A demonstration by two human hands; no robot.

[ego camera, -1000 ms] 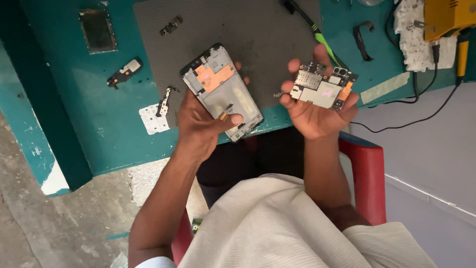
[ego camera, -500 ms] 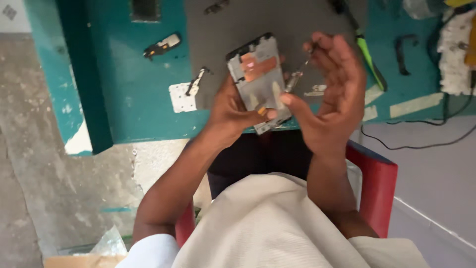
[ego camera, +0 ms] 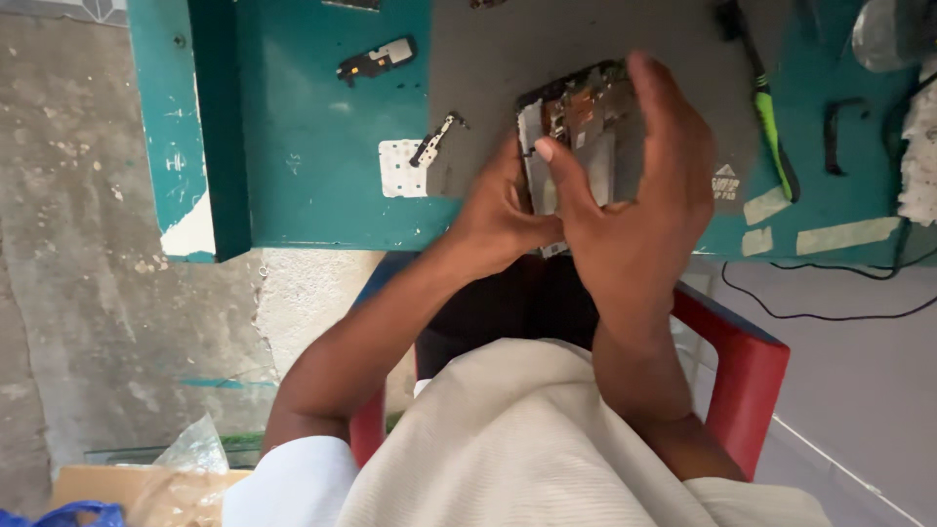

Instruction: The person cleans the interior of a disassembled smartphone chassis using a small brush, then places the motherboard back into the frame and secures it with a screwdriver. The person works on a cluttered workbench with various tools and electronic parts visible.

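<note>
Both hands clamp the phone frame (ego camera: 576,127): left hand (ego camera: 498,210) underneath, right hand (ego camera: 639,190) over it, fingers curled. A white square sticker (ego camera: 400,168) lies left of the left fingers, a white triangle label (ego camera: 725,182) just right of the right ones.

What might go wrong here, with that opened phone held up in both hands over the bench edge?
The opened phone frame is held off the teal bench, over its front edge, between the left hand and right hand; a slip could drop it to the floor. The right hand presses over exposed parts, which may bend or shift. Small loose pieces on the bench could be knocked off by an elbow.
</note>
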